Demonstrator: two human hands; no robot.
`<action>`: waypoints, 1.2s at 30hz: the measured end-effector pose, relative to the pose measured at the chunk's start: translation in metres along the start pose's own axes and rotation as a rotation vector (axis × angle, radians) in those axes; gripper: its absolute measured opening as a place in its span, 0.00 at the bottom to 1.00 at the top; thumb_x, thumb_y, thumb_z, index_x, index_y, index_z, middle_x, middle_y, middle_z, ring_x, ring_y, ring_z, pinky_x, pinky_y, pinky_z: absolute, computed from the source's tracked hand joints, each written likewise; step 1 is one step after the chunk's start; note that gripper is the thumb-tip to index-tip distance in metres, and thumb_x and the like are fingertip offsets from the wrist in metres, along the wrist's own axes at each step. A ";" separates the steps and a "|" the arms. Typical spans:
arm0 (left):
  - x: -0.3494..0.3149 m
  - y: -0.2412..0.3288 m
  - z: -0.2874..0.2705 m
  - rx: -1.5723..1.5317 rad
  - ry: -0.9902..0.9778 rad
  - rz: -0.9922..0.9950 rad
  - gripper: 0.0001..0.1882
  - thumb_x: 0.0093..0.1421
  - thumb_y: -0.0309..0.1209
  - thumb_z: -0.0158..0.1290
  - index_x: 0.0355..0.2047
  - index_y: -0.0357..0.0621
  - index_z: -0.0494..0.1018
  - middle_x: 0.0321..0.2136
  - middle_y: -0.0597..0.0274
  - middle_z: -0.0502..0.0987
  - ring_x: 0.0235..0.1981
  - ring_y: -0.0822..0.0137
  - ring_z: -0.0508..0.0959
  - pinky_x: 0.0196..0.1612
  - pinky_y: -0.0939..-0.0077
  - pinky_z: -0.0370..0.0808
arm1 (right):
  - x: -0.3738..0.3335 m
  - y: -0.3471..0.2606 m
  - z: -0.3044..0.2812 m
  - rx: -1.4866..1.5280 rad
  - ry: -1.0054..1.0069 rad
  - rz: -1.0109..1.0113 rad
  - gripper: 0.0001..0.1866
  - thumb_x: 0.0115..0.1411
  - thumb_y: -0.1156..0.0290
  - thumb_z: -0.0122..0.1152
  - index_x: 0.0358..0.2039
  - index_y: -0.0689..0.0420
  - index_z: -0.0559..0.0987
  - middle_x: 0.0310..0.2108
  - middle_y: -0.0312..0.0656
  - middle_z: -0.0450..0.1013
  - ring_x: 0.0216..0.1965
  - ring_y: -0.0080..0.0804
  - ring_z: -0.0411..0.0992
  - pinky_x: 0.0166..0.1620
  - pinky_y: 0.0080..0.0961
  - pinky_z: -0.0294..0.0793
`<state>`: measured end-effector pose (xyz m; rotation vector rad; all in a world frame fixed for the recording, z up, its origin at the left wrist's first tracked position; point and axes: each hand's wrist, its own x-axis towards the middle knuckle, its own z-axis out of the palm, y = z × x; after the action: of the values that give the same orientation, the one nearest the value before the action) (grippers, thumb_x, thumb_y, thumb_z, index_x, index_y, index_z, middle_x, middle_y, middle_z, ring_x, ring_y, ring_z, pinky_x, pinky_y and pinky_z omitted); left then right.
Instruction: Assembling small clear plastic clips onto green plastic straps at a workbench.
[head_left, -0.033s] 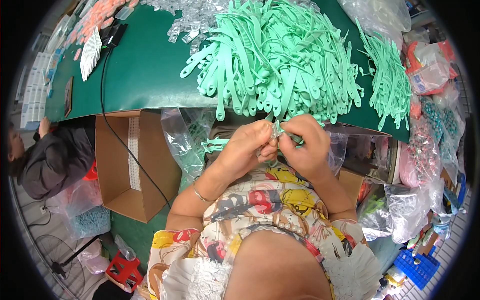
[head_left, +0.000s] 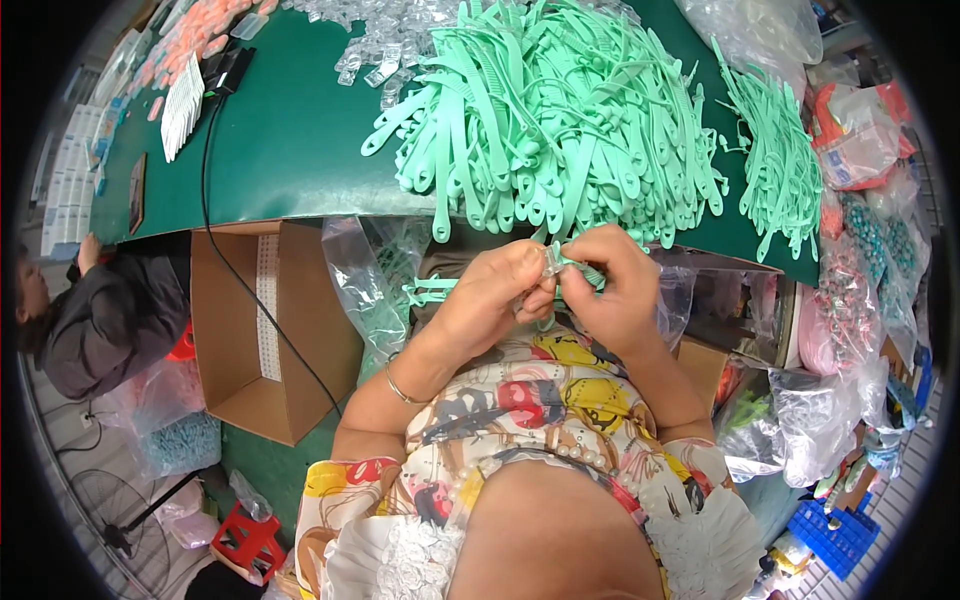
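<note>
Apparently for steadiness, left fingers (head_left: 524, 258) pinch a clear clip (head_left: 552, 260). Right fingers (head_left: 578, 292) pinch a green strap (head_left: 593, 275); a strap heap (head_left: 560, 120) sits handily beyond.

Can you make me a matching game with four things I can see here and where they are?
Things:
1. Clear piece
2. Large pile of mint-green straps
3. Cardboard box
4. Blue plastic basket

Places:
A. Near the picture's lower right edge
B. On the green table
C. Between the left hand and right hand
D. Behind a black cable

Pairs: 1-C, 2-B, 3-D, 4-A
</note>
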<state>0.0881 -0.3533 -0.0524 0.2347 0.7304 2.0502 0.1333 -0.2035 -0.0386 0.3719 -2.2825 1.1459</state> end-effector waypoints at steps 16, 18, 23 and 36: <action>-0.006 0.020 0.009 0.528 0.168 0.179 0.07 0.58 0.30 0.45 0.33 0.39 0.66 0.24 0.71 0.66 0.22 0.80 0.63 0.25 0.87 0.60 | -0.009 0.007 -0.001 1.093 -0.113 0.548 0.07 0.57 0.70 0.51 0.30 0.61 0.71 0.40 0.39 0.61 0.33 0.22 0.63 0.40 0.18 0.63; -0.006 0.022 0.007 0.507 0.155 0.150 0.08 0.58 0.31 0.45 0.34 0.39 0.66 0.24 0.70 0.66 0.22 0.80 0.63 0.25 0.86 0.61 | -0.004 -0.002 0.003 0.951 -0.096 0.571 0.06 0.55 0.72 0.54 0.31 0.61 0.72 0.38 0.39 0.63 0.33 0.22 0.64 0.39 0.18 0.64; -0.007 0.024 0.005 0.402 0.096 0.088 0.08 0.58 0.31 0.45 0.33 0.40 0.65 0.24 0.68 0.67 0.22 0.78 0.64 0.25 0.85 0.62 | -0.004 0.007 -0.003 0.503 -0.217 0.378 0.10 0.49 0.77 0.60 0.33 0.62 0.72 0.31 0.39 0.67 0.32 0.24 0.67 0.36 0.19 0.67; -0.004 0.022 -0.006 0.231 0.075 -0.009 0.07 0.54 0.27 0.52 0.25 0.42 0.64 0.24 0.66 0.70 0.23 0.78 0.67 0.26 0.85 0.65 | 0.003 0.007 0.002 0.346 -0.210 0.181 0.12 0.44 0.76 0.64 0.31 0.61 0.75 0.28 0.40 0.67 0.29 0.30 0.67 0.32 0.22 0.67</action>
<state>0.0721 -0.3679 -0.0434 0.2865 1.0140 1.9742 0.1273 -0.2007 -0.0422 0.4412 -2.3301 1.6737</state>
